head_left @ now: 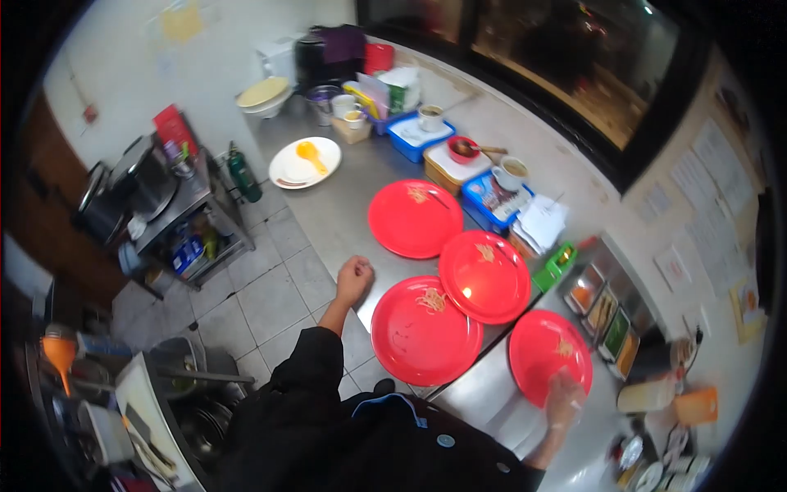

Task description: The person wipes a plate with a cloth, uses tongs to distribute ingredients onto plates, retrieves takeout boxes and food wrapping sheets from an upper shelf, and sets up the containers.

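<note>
Pale walls (213, 90) — dark-framed window (566, 74) above steel counter (320, 221); light-grey tiled floor (266, 303) — small metal table (176, 207) beyond

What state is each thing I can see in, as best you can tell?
Left hand: fingers curled, by the counter edge
Right hand: at the rightmost red plate's near rim; grip unclear
Four red plates: face up, each bearing a small noodle portion
White plate: face up, bearing a yellow utensil
Green bottle: upright
</note>
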Demonstrator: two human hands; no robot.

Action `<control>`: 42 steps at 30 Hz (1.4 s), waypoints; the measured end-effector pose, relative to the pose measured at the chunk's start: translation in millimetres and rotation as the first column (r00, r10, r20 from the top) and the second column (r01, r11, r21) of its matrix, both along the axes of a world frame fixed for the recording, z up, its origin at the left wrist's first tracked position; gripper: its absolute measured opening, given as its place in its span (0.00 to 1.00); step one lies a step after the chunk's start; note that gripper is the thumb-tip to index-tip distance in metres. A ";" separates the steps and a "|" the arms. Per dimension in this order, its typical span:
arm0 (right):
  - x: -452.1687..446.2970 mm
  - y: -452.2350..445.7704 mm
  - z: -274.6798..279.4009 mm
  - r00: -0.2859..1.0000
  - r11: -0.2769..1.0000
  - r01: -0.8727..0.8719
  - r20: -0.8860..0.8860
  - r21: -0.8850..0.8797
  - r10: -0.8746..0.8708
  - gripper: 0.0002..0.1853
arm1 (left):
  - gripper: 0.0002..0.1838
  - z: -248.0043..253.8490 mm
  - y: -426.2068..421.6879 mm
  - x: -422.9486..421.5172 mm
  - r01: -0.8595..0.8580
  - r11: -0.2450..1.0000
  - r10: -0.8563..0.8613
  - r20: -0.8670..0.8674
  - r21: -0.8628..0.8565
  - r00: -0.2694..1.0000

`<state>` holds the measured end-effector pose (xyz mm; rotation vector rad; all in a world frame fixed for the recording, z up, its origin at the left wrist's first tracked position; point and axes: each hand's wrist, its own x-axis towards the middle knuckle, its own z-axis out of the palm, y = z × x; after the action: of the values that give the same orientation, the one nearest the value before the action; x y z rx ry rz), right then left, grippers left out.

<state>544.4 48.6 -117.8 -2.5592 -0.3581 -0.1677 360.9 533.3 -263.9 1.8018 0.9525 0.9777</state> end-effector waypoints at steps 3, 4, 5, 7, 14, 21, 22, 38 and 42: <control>-8.6 26.5 7.7 0.993 0.998 -0.062 -0.097 0.005 0.062 0.18 | 0.11 9.4 -23.3 -35.5 0.039 0.996 -0.050 -0.137 -0.084 0.989; -12.7 34.5 11.1 0.983 0.999 -0.050 -0.180 -0.014 0.047 0.18 | 0.12 -2.5 -29.0 -48.9 -0.022 0.997 0.018 -0.061 -0.068 0.998; -15.1 42.7 14.8 0.982 0.998 -0.065 -0.176 0.000 0.064 0.18 | 0.13 -15.4 -34.1 -62.3 -0.077 0.995 0.078 0.014 -0.060 0.997; -20.4 58.8 22.1 0.947 0.979 -0.203 -0.261 -0.035 0.187 0.18 | 0.17 -3.0 -61.4 -102.0 -0.358 0.933 0.346 -0.200 -0.030 0.917; -45.0 141.3 35.1 0.777 0.780 -0.626 -0.085 -0.001 0.624 0.16 | 0.15 -133.2 -106.5 -311.2 -0.425 0.902 0.280 -0.648 -0.075 0.708; -114.5 274.9 29.3 0.436 0.480 -0.744 -0.206 0.465 0.876 0.15 | 0.17 -175.3 -104.1 -368.0 -0.194 0.675 -0.423 -0.589 -0.712 0.688; -128.2 299.0 28.2 0.420 0.465 -0.754 -0.203 0.465 0.884 0.15 | 0.17 -193.8 -81.5 -378.3 -0.034 0.602 -0.484 -0.399 -0.798 0.779; -312.0 631.9 64.0 -0.115 -0.100 -0.986 -0.099 0.137 0.988 0.15 | 0.07 -169.4 198.0 -458.8 -0.436 0.608 0.204 -0.400 -0.664 0.893; -321.8 710.0 50.2 -0.158 -0.172 -0.985 -0.406 0.001 0.900 0.35 | 0.08 -190.7 176.9 -465.3 -0.244 0.538 -0.187 -0.396 -0.807 0.899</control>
<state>222.6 758.6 -67.6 -1.6408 -2.2938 0.9346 -104.4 710.3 -454.6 1.1227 1.4248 -0.0135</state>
